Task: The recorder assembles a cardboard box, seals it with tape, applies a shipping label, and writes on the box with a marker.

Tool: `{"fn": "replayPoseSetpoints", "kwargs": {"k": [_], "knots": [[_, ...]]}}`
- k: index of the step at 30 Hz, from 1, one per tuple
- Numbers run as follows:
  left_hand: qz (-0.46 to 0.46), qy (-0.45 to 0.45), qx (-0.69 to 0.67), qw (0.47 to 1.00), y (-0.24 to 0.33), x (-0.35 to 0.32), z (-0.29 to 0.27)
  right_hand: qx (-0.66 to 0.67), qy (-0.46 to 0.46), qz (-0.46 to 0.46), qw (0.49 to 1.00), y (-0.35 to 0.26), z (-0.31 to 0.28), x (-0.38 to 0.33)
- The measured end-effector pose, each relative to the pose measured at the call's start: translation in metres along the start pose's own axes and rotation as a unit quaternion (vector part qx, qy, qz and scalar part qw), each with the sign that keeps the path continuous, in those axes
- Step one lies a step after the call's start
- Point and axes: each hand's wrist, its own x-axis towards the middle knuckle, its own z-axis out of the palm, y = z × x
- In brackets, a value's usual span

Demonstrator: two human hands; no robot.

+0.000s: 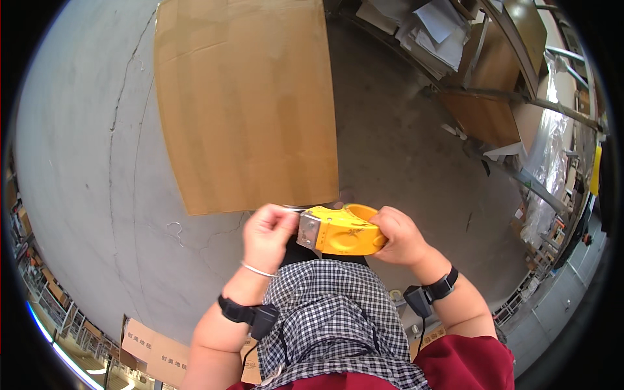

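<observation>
A cracked grey concrete floor [84,182] spread beneath a large flat sheet of brown cardboard [244,104], with metal shelving [520,84] stacked with boards to the right. In front of a checked apron [331,312], the right hand [400,235] gripped a yellow tape dispenser [341,231] just below the cardboard's near edge, while the left hand [266,231] pinched closed at its metal blade end.
</observation>
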Motion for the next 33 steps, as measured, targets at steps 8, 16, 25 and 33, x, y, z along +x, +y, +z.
{"fn": "replayPoseSetpoints", "kwargs": {"k": [8, 16, 25, 33], "knots": [[0.087, 0.347, 0.312, 0.880, -0.023, 0.081, -0.370, -0.361, -0.047, 0.004, 0.931, 0.077, -0.062, 0.063], [-0.214, 0.204, 0.222, 0.929, -0.070, 0.158, -0.333, -0.506, -0.186, 0.140, 0.830, 0.118, -0.049, 0.096], [0.087, 0.049, 0.153, 0.983, 0.002, 0.054, -0.156, -0.165, -0.039, 0.004, 0.986, 0.010, -0.011, 0.031], [-0.117, -0.151, -0.184, 0.964, -0.020, -0.013, -0.058, -0.048, -0.054, -0.096, 0.993, -0.025, 0.033, 0.025]]}}
